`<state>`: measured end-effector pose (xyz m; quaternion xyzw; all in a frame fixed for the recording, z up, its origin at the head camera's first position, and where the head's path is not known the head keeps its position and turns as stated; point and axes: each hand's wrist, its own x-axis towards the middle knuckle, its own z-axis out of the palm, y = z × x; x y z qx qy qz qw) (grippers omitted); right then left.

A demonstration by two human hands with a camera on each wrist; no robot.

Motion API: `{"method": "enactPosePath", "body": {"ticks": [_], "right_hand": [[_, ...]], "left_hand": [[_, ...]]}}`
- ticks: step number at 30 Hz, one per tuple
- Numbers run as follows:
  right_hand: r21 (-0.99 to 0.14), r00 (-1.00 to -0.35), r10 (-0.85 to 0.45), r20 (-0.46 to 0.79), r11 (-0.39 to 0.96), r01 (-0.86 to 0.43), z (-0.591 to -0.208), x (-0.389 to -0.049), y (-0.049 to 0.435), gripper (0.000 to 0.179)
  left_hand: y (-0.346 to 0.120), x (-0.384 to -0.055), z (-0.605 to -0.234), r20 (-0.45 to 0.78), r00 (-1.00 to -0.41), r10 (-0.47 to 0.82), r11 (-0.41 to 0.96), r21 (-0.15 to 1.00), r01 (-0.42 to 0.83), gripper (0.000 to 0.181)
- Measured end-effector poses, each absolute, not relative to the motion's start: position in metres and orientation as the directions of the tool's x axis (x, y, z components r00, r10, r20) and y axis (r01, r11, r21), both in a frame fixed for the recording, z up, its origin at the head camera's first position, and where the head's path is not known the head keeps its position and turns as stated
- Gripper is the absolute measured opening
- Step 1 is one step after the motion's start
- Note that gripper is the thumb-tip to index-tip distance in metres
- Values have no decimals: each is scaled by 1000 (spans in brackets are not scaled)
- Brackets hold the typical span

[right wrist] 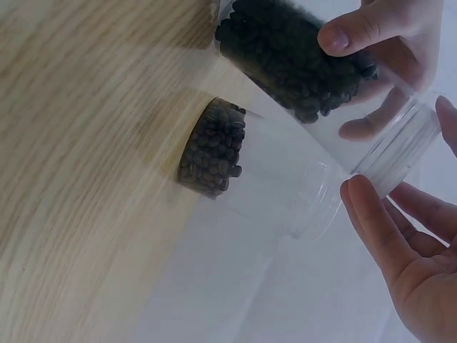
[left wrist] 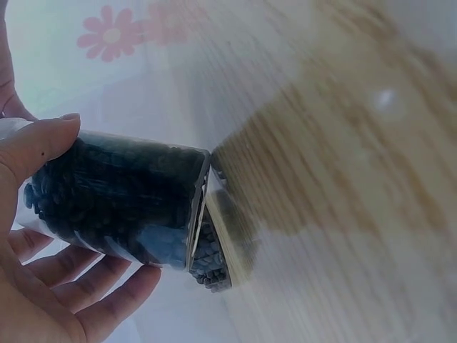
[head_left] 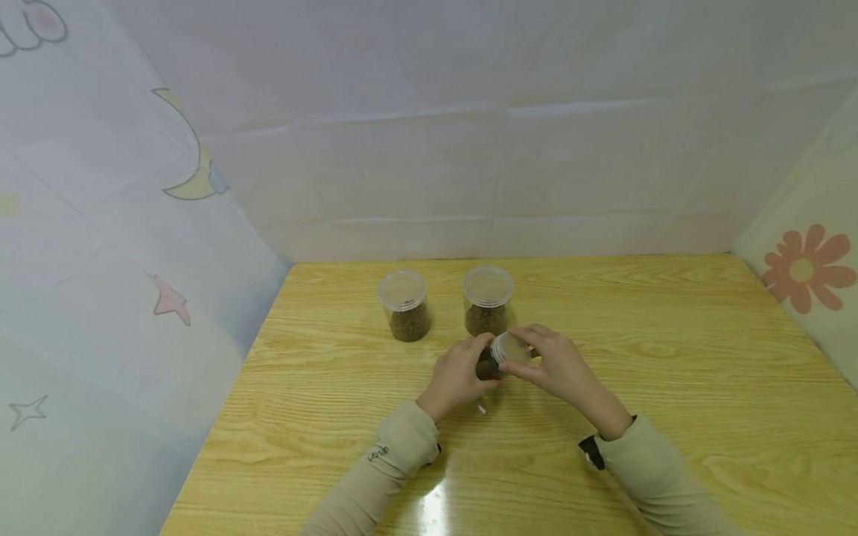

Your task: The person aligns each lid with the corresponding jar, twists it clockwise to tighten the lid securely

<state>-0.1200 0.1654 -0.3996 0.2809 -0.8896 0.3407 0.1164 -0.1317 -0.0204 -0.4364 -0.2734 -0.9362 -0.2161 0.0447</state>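
Note:
My left hand point(head_left: 458, 378) grips a clear jar point(left wrist: 118, 200) of dark beans, thumb on one side and fingers on the other. The jar tilts, its top leaning toward my right hand point(head_left: 561, 366). The clear ribbed lid point(right wrist: 401, 151) sits on the jar's mouth, with my right thumb and fingers around its rim. In the right wrist view, the beans point(right wrist: 285, 61) fill the lower part of the jar, with bare space below the lid. Whether the jar's base touches the table cannot be told.
Two similar lidded jars stand upright behind my hands: a left jar point(head_left: 410, 321) and a right jar point(head_left: 486, 316), each partly filled with brown beans. The wooden table point(head_left: 322, 417) meets patterned cloth walls at the back and sides. A small white spot point(head_left: 481, 409) shows near my left wrist.

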Motion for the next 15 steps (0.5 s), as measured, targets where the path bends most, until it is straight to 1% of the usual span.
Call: {"method": "enactPosePath", "body": {"ticks": [3,10,15], "right_hand": [[-542,-818,-412,402,613,-575,-399,-120,165,50],[-571,-856,-369,362,638,-517,-399,-118,163,51],[-571,-864,-335,374,651,-500,-401,-117,161,50]], "left_hand": [[-20,-132,-436,201,-847,492,758,379,530,66],[-19,-132,-435,201,-846,494,760,372,533,66],[-18,-131,-435,194,-848,493,768,362,529,66]]}}
